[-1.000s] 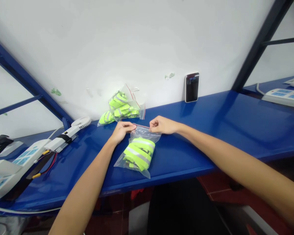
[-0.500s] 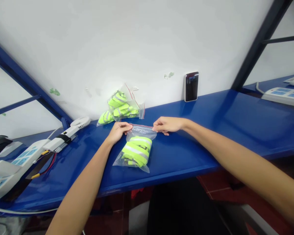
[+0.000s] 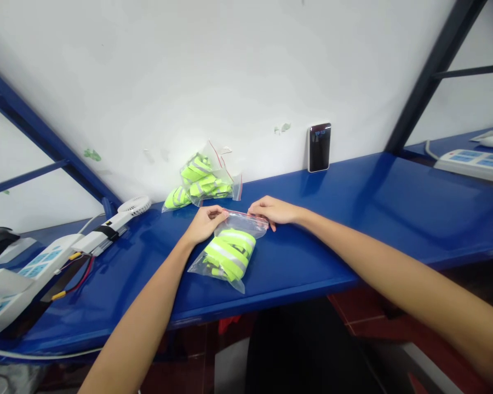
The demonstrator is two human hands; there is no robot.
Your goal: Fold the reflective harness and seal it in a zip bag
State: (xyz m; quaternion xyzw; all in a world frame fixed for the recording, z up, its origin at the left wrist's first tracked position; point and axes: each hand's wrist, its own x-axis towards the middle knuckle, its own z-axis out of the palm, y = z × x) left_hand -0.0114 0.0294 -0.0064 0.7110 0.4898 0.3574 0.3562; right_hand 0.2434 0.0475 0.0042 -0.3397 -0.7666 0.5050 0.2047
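A clear zip bag [image 3: 246, 221] lies on the blue table, with a folded neon-yellow reflective strap or vest [image 3: 230, 251] inside it. My left hand [image 3: 205, 222] pinches the left end of the bag's zip edge between thumb and fingers. Along the same edge, toward its right end, my right hand [image 3: 271, 210] has its thumb and fingers closed on the zip strip. The bag's lower corners rest flat toward the table's front edge.
Several similar bags of neon-yellow material [image 3: 205, 180] lean against the wall. A phone-like device [image 3: 319, 148] stands upright at the back. At left are a small white fan [image 3: 135, 206], a power strip [image 3: 45, 265] and wires with yellow connectors [image 3: 59, 295]. Another power strip [image 3: 476, 164] sits far right.
My right hand has slid left along the zip edge, and the bag's right corner now shows beyond its fingers. My left hand has shifted slightly right. The bag has turned a little.
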